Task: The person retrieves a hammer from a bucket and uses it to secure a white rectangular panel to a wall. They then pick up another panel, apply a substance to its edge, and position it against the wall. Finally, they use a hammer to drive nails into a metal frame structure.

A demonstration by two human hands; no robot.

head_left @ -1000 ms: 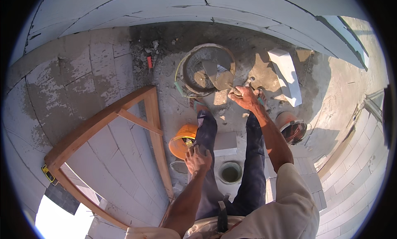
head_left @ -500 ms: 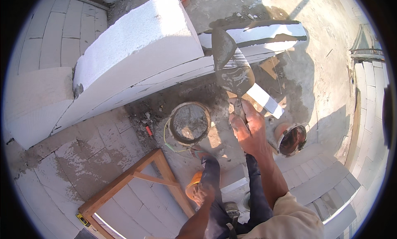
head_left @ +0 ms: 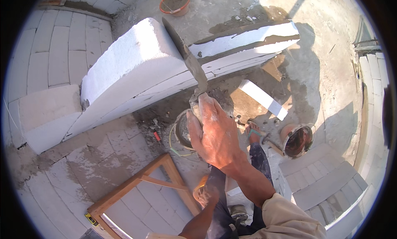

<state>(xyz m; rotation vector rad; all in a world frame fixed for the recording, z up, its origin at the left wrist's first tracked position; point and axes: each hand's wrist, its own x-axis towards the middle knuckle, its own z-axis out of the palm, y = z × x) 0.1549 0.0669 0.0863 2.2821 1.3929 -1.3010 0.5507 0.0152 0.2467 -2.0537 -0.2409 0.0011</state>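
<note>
White block (head_left: 128, 63): seated on the low wall (head_left: 248, 56). Trowel (head_left: 185, 50): grey, mortar-smeared, blade edge-on at the block's right end; contact indeterminable. Left hand (head_left: 206, 194): beside left leg (head_left: 216, 179); grip indeterminable. Right hand (head_left: 218, 133): closed around trowel handle (head_left: 194, 107).

Wears beige slv (head_left: 289, 216), dk trousers (head_left: 261, 161), grn-strap sandal (head_left: 253, 132).

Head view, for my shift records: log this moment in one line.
right hand: gripping trowel; left hand: at trouser leg; trowel: blade edge-on
</note>
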